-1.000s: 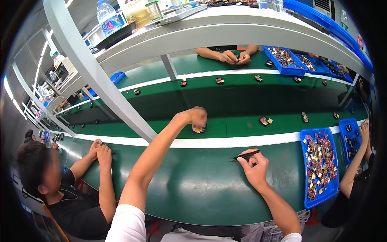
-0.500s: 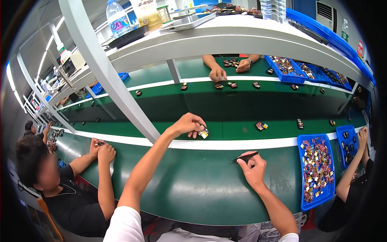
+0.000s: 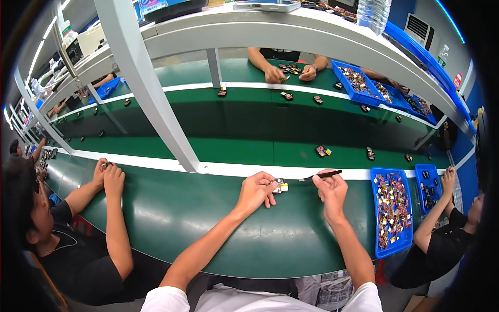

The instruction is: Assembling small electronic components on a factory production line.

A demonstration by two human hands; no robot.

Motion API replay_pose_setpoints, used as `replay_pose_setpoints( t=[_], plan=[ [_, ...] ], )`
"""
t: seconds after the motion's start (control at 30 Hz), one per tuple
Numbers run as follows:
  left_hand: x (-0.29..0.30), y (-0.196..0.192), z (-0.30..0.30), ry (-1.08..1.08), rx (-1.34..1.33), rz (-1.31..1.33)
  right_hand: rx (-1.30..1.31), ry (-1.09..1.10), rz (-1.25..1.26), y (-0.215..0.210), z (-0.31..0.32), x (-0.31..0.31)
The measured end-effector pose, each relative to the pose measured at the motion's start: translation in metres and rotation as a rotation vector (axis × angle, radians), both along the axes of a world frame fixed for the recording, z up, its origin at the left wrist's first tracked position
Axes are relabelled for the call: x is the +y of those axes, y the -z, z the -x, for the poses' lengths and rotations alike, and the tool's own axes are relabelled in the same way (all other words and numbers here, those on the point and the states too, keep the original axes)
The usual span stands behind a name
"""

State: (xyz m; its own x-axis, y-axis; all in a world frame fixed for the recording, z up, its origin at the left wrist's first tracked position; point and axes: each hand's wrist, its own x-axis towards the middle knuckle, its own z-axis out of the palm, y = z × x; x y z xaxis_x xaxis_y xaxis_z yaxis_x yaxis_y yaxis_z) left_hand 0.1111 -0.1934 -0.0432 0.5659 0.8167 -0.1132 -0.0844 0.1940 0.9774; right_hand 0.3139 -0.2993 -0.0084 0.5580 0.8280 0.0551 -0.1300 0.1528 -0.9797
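Observation:
My left hand (image 3: pixel 255 191) holds a small metal part with a yellow tag (image 3: pixel 281 185) just above the green worktop (image 3: pixel 218 229). My right hand (image 3: pixel 330 190) grips black tweezers (image 3: pixel 320 176), whose tip points left toward the small part, a short gap away. Both forearms come in from the lower edge, and the hands sit close together in front of the white strip (image 3: pixel 218 169) along the conveyor belt.
A blue tray (image 3: pixel 391 210) of small mixed parts lies to my right, another blue tray (image 3: pixel 429 187) beyond it. Small parts (image 3: pixel 322 151) ride the green belt. One person sits at my left (image 3: pixel 109 179), another at my right (image 3: pixel 447 179), and another's hands (image 3: pixel 291 73) work opposite. A white post (image 3: pixel 150 93) slants up.
My left hand has drawn back from the belt to the near worktop, bringing the small tagged part with it. My right hand has lifted the tweezers toward that part.

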Motion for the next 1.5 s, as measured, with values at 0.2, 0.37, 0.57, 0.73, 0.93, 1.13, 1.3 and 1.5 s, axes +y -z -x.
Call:
replay_pose_setpoints(
  t=[0.2, 0.37, 0.57, 0.73, 0.93, 1.13, 1.3, 1.5],
  plan=[
    [-0.012, 0.005, -0.007, -0.034, 0.015, -0.099, -0.242, 0.002, -0.128, 0.022, 0.028, -0.008],
    [-0.013, 0.007, -0.008, -0.045, 0.063, -0.138, -0.311, 0.011, -0.108, 0.026, 0.039, -0.012],
    [-0.015, 0.002, -0.008, -0.029, 0.057, -0.139, -0.505, 0.025, -0.162, 0.037, 0.034, -0.010],
    [-0.016, 0.005, -0.007, -0.012, 0.089, -0.162, -0.537, 0.065, -0.161, 0.043, 0.035, -0.011],
    [-0.017, 0.008, -0.009, 0.003, 0.073, -0.207, -0.587, 0.045, -0.057, 0.041, 0.033, -0.012],
    [-0.018, 0.008, -0.010, 0.005, 0.071, -0.183, -0.519, 0.070, -0.017, 0.037, 0.036, -0.012],
    [-0.019, 0.013, -0.011, 0.001, 0.056, -0.249, -0.341, 0.028, 0.036, 0.033, 0.035, -0.011],
    [-0.021, 0.011, -0.007, -0.016, 0.052, -0.341, -0.040, -0.029, 0.145, 0.021, 0.035, -0.009]
  ],
)
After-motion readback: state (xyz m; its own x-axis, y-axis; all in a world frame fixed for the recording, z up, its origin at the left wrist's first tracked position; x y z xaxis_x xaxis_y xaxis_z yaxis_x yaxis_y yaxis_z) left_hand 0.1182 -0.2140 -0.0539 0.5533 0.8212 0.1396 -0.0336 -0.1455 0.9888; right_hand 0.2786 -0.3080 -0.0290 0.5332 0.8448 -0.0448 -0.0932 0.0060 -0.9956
